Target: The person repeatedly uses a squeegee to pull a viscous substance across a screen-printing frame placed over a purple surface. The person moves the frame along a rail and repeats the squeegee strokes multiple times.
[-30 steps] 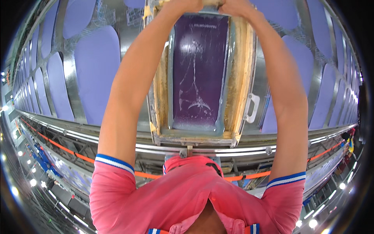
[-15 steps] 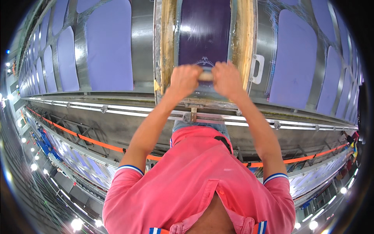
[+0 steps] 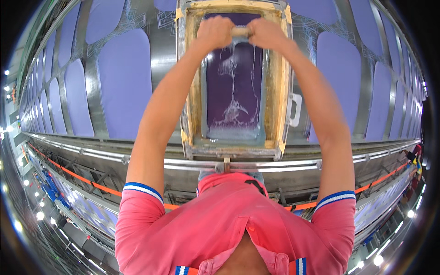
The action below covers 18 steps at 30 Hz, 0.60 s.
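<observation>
Both hands are closed on the pale handle of a squeegee (image 3: 240, 31) near the far end of a screen printing frame. My left hand (image 3: 215, 32) grips it on the left, my right hand (image 3: 266, 33) on the right. The frame (image 3: 283, 82) has yellowed, worn edges and a white handle (image 3: 295, 110) on its right side. Inside, the dark purple screen (image 3: 222, 87) shows streaks and a pale pattern with smears of translucent paste, mostly below my hands.
The long metal table (image 3: 162, 78) holds several lavender cut pieces (image 3: 123, 85) in rows to either side. A metal rail (image 3: 284, 165) runs along its near edge. An orange strap (image 3: 91, 180) stretches below it, with more equipment at both sides.
My hands pulled the squeegee from the far end to the near end, then moved it back up toward the far end, where it is now.
</observation>
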Motion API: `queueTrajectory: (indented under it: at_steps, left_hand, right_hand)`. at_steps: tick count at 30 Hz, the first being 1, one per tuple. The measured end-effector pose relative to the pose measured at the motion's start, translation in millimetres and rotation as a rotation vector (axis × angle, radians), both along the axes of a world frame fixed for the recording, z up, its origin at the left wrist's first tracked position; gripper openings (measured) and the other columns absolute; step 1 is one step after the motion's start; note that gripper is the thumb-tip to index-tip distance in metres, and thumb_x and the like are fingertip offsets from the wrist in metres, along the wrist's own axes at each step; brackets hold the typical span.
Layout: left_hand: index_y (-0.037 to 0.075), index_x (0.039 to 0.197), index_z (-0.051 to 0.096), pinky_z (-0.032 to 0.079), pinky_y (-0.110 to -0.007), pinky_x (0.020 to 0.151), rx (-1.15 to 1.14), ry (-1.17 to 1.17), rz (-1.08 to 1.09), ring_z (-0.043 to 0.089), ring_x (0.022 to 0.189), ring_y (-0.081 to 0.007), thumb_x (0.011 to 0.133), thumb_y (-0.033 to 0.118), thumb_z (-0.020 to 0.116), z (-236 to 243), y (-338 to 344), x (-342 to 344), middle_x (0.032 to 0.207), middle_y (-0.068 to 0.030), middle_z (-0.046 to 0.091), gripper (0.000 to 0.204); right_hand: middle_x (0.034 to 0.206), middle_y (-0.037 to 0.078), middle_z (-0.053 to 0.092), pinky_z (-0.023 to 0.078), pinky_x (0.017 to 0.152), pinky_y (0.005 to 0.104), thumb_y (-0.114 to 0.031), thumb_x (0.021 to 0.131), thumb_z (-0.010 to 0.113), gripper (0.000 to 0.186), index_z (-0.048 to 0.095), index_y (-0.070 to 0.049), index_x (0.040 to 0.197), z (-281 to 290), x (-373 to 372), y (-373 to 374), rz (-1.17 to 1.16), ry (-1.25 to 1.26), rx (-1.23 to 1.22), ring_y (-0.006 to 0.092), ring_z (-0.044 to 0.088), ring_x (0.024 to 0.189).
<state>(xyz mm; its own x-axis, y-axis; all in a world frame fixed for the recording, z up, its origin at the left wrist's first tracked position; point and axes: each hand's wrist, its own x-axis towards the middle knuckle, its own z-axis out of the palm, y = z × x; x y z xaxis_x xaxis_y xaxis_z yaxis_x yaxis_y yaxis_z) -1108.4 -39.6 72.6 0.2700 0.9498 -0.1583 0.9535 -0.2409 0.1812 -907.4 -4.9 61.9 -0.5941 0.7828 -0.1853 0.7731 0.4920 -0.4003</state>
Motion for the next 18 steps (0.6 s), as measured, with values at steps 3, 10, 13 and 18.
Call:
queueTrajectory:
  at_steps: [3,10,13,18]
  left_hand:
    - [0.022,0.103,0.080,0.058,-0.049,0.081,0.004,0.054,0.017,0.073,0.091,-0.0368,0.077,0.014,0.066,-5,72,-4,0.094,-0.0151,0.076,0.031]
    - [0.006,0.084,0.077,0.058,-0.053,0.077,0.126,-0.020,-0.021,0.073,0.087,-0.0425,0.083,0.021,0.063,-41,110,-18,0.088,-0.0250,0.073,0.021]
    - [0.012,0.091,0.079,0.058,-0.051,0.076,0.090,0.019,-0.026,0.073,0.086,-0.0399,0.081,0.018,0.064,-30,62,-12,0.088,-0.0207,0.074,0.019]
    - [0.021,0.097,0.081,0.057,-0.047,0.067,-0.042,-0.010,-0.028,0.073,0.076,-0.0336,0.075,0.005,0.065,-15,-91,9,0.080,-0.0121,0.074,0.032]
  right_hand:
    - [0.091,0.018,0.075,0.058,0.077,0.0498,-0.015,0.074,0.064,0.025,0.077,-0.011,0.096,-5,-7,70,-0.009,-0.046,0.026,0.0386,0.072,0.088]
    - [0.083,0.025,0.072,0.057,0.074,0.0511,-0.025,0.071,0.068,0.025,0.077,-0.005,0.084,-37,-14,108,0.041,-0.022,0.115,0.0419,0.073,0.082]
    - [0.087,0.018,0.073,0.056,0.078,0.0502,-0.017,0.074,0.066,0.021,0.076,-0.008,0.091,-41,-10,53,0.037,0.018,0.106,0.0389,0.072,0.085]
    - [0.090,0.010,0.067,0.053,0.084,0.0461,-0.020,0.078,0.073,0.015,0.073,-0.009,0.089,-29,11,-93,0.106,0.016,0.093,0.0325,0.067,0.089]
